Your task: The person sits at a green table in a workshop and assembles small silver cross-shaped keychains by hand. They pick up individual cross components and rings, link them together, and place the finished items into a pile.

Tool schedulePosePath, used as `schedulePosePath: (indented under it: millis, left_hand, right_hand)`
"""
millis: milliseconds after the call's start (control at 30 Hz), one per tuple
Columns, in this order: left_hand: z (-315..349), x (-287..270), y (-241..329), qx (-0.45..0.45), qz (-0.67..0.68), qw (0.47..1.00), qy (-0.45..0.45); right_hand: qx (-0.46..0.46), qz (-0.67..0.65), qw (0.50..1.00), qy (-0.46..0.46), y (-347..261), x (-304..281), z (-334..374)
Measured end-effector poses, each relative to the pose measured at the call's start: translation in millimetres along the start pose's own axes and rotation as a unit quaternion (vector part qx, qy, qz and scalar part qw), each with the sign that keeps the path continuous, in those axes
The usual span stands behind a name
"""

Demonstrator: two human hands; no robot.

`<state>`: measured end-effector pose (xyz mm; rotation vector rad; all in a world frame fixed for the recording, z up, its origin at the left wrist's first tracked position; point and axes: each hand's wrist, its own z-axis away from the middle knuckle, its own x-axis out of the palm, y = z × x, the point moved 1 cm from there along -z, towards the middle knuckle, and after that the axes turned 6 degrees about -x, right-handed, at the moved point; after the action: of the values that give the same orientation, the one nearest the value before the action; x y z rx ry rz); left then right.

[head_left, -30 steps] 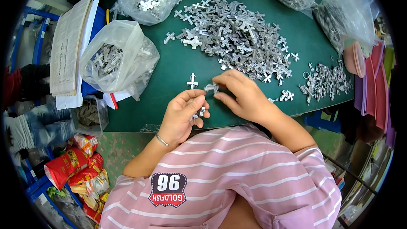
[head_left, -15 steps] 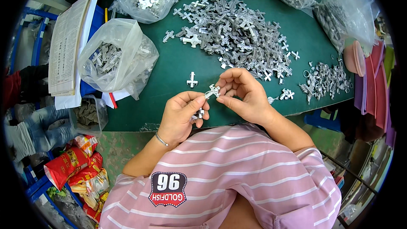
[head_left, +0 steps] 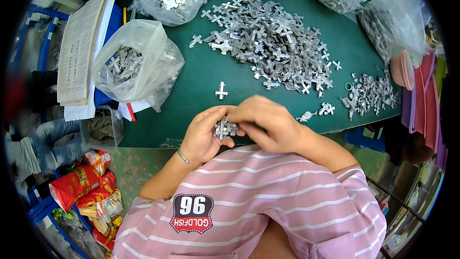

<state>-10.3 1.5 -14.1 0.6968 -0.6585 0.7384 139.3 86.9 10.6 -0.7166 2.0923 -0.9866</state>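
Several small silver metal crosses [head_left: 224,128] are bunched in my left hand [head_left: 197,138], its thumb and fingers curled round them. My right hand [head_left: 272,121] arches over from the right, fingers bent and slightly blurred, with the fingertips at the bunch. What it pinches, if anything, is hidden. Beyond my left hand a single cross [head_left: 221,90] lies alone on the green table [head_left: 201,79]. A big heap of grey metal crosses [head_left: 273,38] spreads over the table ahead. Near the front edge, right of my right hand, lie a leaf-like metal piece [head_left: 305,116] and a small cross-like one [head_left: 327,109].
A pile of small metal fittings [head_left: 371,95] lies at the right. An open plastic bag [head_left: 165,62] of metal pieces stands left, beside a paper sheet [head_left: 79,52] and a clear tub [head_left: 115,124]. Other filled bags [head_left: 395,19] line the back. A co-worker's jeans [head_left: 52,144] show far left.
My right hand has swung left and down over my left hand. The cross held up between both hands has dropped to the bunch, which now shows more openly. The view has shifted slightly.
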Motion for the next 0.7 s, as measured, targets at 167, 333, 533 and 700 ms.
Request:
schedulePosePath:
  millis: [167,333,533,700]
  left_hand:
    - [5,-7,-4,0.049,-0.037,0.996,0.06]
    - [8,-7,-1,0.074,-0.067,0.992,0.081]
    - [3,-2,-1,0.073,-0.11,0.988,0.084]
    - [-1,3,-3,0.068,-0.136,0.985,0.075]
  right_hand:
    - [-0.025,0.216,0.976,-0.021,38,16,-19]
    - [-0.021,0.282,0.959,-0.027,46,19,-27]
    - [0.351,-0.187,0.913,0.09,27,0,-13]
    - [0.406,-0.314,0.845,0.149,23,-7,6]
